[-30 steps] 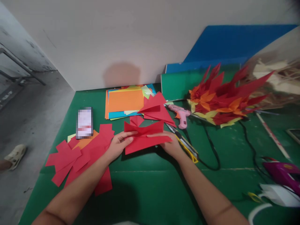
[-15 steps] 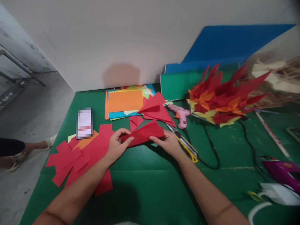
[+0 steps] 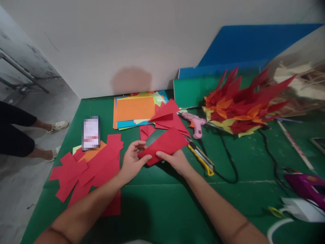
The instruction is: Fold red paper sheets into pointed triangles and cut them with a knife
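Both my hands hold a folded red paper piece (image 3: 166,144) just above the green table (image 3: 162,203). My left hand (image 3: 133,162) pinches its lower left corner with thumb and fingers. My right hand (image 3: 175,161) grips it from underneath near the middle. To the left of my left hand lies a spread of cut red paper squares (image 3: 93,162). Behind the held piece sit finished red folded triangles (image 3: 169,117) and a small red scrap (image 3: 146,130).
A stack of coloured paper sheets (image 3: 135,108) lies at the back, a phone (image 3: 90,133) at left. A pink glue gun (image 3: 195,122), a yellow utility knife (image 3: 200,156), a black cord (image 3: 228,162) and a red-orange paper flower (image 3: 241,105) sit right. Another person's legs (image 3: 22,135) stand at left.
The red paper, first spread flat under both hands, has been folded up into a narrower pointed shape and lifted. A person has walked into view on the left.
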Demonstrator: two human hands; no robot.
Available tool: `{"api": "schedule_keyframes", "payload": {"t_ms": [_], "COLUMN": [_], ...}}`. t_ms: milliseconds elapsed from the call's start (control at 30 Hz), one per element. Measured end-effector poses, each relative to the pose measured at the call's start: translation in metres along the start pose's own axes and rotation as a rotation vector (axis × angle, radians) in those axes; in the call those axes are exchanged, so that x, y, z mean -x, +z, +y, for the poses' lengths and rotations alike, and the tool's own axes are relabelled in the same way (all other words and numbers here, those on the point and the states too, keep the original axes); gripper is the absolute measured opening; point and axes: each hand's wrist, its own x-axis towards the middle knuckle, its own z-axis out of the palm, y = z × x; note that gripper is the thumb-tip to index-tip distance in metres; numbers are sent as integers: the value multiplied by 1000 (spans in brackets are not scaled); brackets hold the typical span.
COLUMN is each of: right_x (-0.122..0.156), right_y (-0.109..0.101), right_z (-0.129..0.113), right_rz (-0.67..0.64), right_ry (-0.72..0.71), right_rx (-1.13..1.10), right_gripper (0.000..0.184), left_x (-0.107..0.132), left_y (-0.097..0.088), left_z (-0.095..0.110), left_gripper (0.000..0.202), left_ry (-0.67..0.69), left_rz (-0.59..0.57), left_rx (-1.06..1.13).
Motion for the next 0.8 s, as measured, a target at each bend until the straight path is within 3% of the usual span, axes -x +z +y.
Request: {"api": "schedule_keyframes", "payload": {"t_ms": [233, 367, 467, 633, 800], "right_x": [-3, -4, -5, -8, -8], "right_y": [-3, -3, -3, -5, -4], "right_z": [0, 2, 2, 1, -1], "right_rz": [-21, -49, -46, 103, 47], "right_ry": [-32, -46, -20, -40, -16], "right_rx": [31, 30, -13, -142, -166], "right_gripper": [47, 47, 37, 35, 31], "left_x": [-3, -6, -5, -3, -4], "left_y": [-5, -5, -5, -4, -3], "left_z": [9, 11, 10, 9, 10], "left_gripper": [30, 27, 27, 31, 33], "left_ry": [-176, -191, -170, -195, -254], "left_rz": [-33, 13, 26, -83, -141], "left_rx": [-101, -125, -122, -151, -83]}}
